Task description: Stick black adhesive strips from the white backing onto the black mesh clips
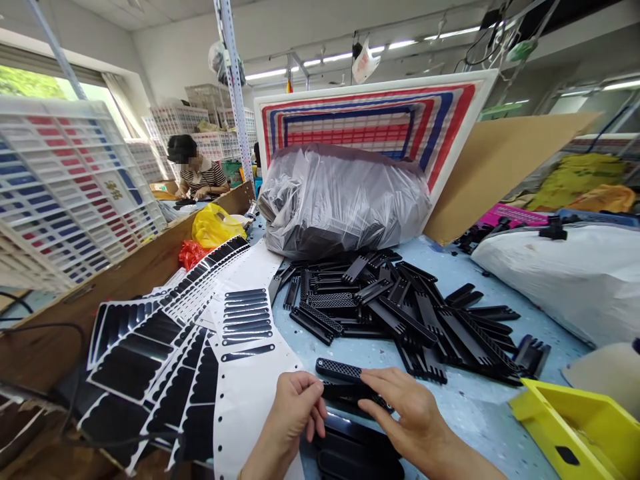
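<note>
Both my hands meet at the near edge of the table over a long black plastic grille part (pixel 338 369). My left hand (pixel 295 408) pinches its fingers together at the part's left portion. My right hand (pixel 404 410) lies over the part's right portion, fingers curled on it. A second dark part (pixel 356 448) lies just below the hands. White backing sheets with black adhesive strips (pixel 246 319) fan out to the left of my left hand.
A heap of black plastic parts (pixel 400 303) covers the middle of the table, with a grey plastic bag (pixel 345 200) behind it. A yellow bin (pixel 585 417) sits at the right, a white sack (pixel 565 273) beyond it. A seated person (pixel 196 175) works at far left.
</note>
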Motion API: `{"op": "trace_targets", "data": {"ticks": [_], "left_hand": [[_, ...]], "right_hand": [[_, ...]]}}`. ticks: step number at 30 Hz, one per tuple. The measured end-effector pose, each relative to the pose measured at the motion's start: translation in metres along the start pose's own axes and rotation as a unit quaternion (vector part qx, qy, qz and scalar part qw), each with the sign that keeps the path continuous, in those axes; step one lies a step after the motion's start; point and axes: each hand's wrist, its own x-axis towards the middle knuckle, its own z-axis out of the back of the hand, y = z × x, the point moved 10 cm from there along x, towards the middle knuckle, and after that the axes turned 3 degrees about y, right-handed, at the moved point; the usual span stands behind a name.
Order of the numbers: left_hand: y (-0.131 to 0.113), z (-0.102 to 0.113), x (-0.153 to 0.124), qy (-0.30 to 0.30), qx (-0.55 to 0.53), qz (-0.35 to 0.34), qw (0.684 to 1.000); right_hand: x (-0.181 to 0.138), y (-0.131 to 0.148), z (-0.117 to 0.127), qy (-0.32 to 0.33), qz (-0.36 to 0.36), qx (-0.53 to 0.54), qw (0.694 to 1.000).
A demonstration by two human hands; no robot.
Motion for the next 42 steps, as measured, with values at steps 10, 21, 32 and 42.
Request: {"op": "trace_targets", "data": {"ticks": [10, 21, 32, 42], "left_hand": [[-0.010, -0.016, -0.010, 0.049, -0.066, 0.035, 0.996], [-0.004, -0.018, -0.009, 0.056, -0.052, 0.046, 0.996], [-0.025, 0.027, 0.002, -0.066, 0.129, -0.061, 0.988], [-0.017, 0.004, 0.013, -0.019, 0.389, -0.097, 0.916]], "right_hand": [[0.007, 0.026, -0.016, 0.074, 0.045, -0.072, 0.994], [0.006, 0.036, 0.000, -0.008, 0.059, -0.018, 0.998], [-0.018, -0.024, -0.019, 0.088, -0.056, 0.044, 0.994], [-0.022, -0.036, -0.042, 0.137, -0.115, 0.027, 0.983]]}}
